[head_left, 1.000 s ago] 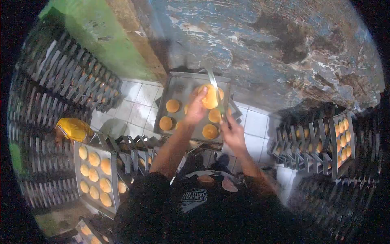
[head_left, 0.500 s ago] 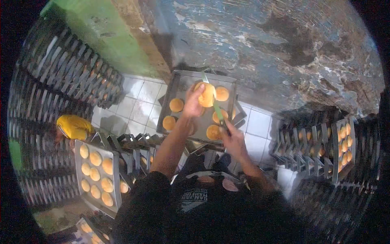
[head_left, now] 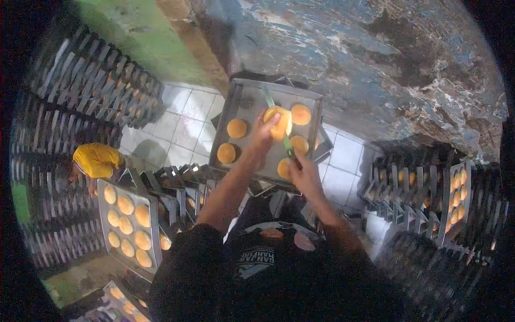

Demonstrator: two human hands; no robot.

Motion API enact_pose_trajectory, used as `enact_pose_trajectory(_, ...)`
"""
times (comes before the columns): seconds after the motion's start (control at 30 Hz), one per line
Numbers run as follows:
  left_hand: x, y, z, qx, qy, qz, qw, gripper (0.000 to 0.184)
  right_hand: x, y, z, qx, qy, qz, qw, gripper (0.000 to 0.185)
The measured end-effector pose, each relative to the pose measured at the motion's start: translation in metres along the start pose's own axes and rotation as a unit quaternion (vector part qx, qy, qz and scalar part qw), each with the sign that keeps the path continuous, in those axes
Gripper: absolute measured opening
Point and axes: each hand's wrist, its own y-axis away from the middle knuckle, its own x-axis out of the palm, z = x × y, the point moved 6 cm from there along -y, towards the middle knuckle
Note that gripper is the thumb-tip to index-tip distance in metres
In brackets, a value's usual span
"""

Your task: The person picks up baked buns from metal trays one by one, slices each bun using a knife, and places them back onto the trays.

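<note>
A round golden bun [head_left: 277,121] is gripped in my left hand [head_left: 263,133], thumb on top, above a metal baking tray [head_left: 252,88]. My right hand [head_left: 304,174] is closed around the green handle of a knife [head_left: 289,147]. The blade lies at the bun's right side, its tip showing beyond the far edge; a pale cut face shows there. Several more buns rest on the tray, among them one bun [head_left: 236,128] left of my left hand and another bun [head_left: 300,114] to the right. Part of the lowest bun [head_left: 284,168] is hidden by my right hand.
To the left a tray of buns [head_left: 125,204] tops a stack, with a person in a yellow shirt [head_left: 97,160] behind it. Tall stacks of trays [head_left: 70,112] line the left side. Another bun tray [head_left: 456,198] stands at right. A worn wall [head_left: 343,59] rises beyond.
The view has shifted slightly. My hands, still holding the bun and knife, have turned a little, and more of the pale cut face shows along the bun's right side.
</note>
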Motion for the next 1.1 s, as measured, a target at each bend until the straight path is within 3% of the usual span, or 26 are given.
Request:
enact_pose_trajectory(0.1,-0.001,-0.004,-0.013,-0.021,0.004,-0.009,1.0,0.047,0.011,-0.034,-0.015,-0.041,0.044,-0.002,0.998,0.047)
enact_pose_trajectory(0.23,-0.037,-0.025,-0.027,0.024,0.026,-0.061,0.997,0.054,0.036,-0.015,-0.057,-0.101,0.063,-0.024,0.993,0.047)
enact_pose_trajectory(0.3,-0.046,-0.031,0.0,-0.005,0.03,-0.051,0.998,0.055,0.042,-0.024,-0.06,-0.104,0.043,-0.046,0.993,0.049)
enact_pose_trajectory(0.47,-0.046,-0.045,0.01,-0.043,0.042,-0.04,0.997,0.045,0.059,-0.076,-0.048,-0.022,0.015,0.029,0.999,0.05)
enact_pose_trajectory(0.53,-0.073,-0.062,0.009,-0.004,-0.008,-0.127,0.992,0.044,0.069,-0.066,-0.063,0.014,0.012,0.046,0.999,0.049)
enact_pose_trajectory(0.6,-0.097,-0.081,0.009,-0.012,-0.009,-0.133,0.991,0.048,0.071,-0.04,-0.08,-0.077,0.003,-0.002,0.997,0.043)
enact_pose_trajectory(0.73,-0.15,-0.124,0.0,-0.029,-0.019,-0.132,0.991,0.067,0.051,0.001,-0.113,-0.038,0.078,0.036,0.996,0.043)
enact_pose_trajectory(0.77,-0.157,-0.131,0.004,-0.034,-0.022,-0.131,0.991,0.072,0.041,0.013,-0.117,0.084,0.014,0.077,0.993,0.044)
enact_pose_trajectory(0.8,-0.159,-0.134,0.008,-0.04,-0.019,-0.132,0.99,0.072,0.038,0.026,-0.127,0.147,-0.02,0.097,0.984,0.044)
enact_pose_trajectory(0.83,-0.171,-0.133,0.001,0.015,-0.144,-0.247,0.958,0.07,0.034,0.04,-0.135,0.211,-0.051,0.113,0.97,0.045)
enact_pose_trajectory(0.87,-0.174,-0.131,-0.008,0.071,-0.264,-0.35,0.896,0.07,0.029,0.051,-0.151,0.158,-0.071,0.055,0.983,0.044)
enact_pose_trajectory(0.9,-0.174,-0.139,0.005,0.068,-0.264,-0.344,0.898,0.07,0.019,0.058,-0.16,0.103,-0.09,-0.004,0.991,0.044)
enact_pose_trajectory(0.93,-0.164,-0.147,0.01,0.15,-0.413,-0.282,0.853,0.068,0.011,0.064,-0.162,0.107,-0.092,-0.011,0.99,0.044)
enact_pose_trajectory(0.97,-0.15,-0.154,0.02,0.23,-0.547,-0.208,0.778,0.067,0.008,0.074,-0.174,0.201,-0.111,0.005,0.973,0.043)
enact_pose_trajectory(1.03,-0.085,-0.157,0.056,0.061,-0.487,-0.094,0.866,0.06,0.011,0.102,-0.222,0.297,-0.134,0.011,0.945,0.043)
enact_pose_trajectory(1.07,-0.062,-0.168,0.085,0.118,-0.557,-0.035,0.821,0.052,0.014,0.111,-0.265,0.125,0.014,-0.067,0.99,0.042)
enact_pose_trajectory(1.1,-0.043,-0.179,0.109,0.177,-0.619,0.023,0.765,0.046,0.009,0.118,-0.271,0.034,0.088,-0.101,0.99,0.042)
